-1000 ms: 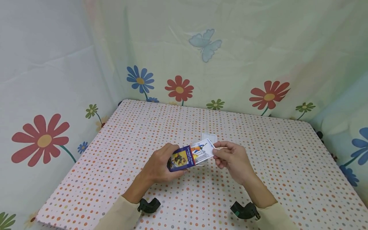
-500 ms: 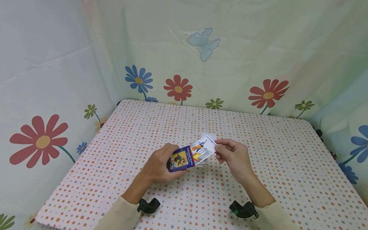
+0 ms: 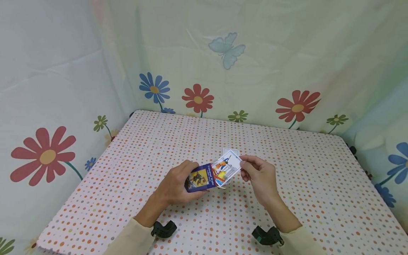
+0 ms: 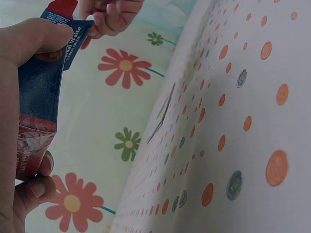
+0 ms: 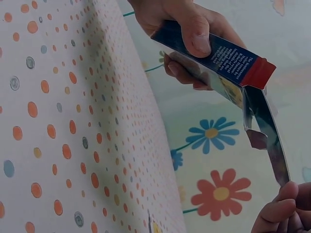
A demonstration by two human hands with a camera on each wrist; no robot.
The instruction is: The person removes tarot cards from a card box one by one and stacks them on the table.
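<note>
1. The step in hand looks like working a tarot card [image 3: 226,168] through the mouth of the Universal Waite tarot deck box [image 3: 199,179], at the centre of the head frame; this moment alone does not settle whether it is going in or out.
2. The left hand [image 3: 174,182] is wrapped round the box, thumb on one side and fingers on the other, left of centre.
3. The right hand [image 3: 261,179], right of centre, is mostly closed, pinching the card's outer corner between thumb and index finger.
4. The card leans at an angle to the box, so the next move probably calls for squaring it with the opening while the box is held steady.
5. A pale rectangle, perhaps another card [image 3: 231,151], lies on the dotted tabletop [image 3: 287,156] just above the held card in the head frame; its face cannot be read.
6. The card's inner end is hidden. In the right wrist view, a folded flap [image 5: 256,139] shows beside the mouth, and the right hand is cut off at the lower right.
</note>
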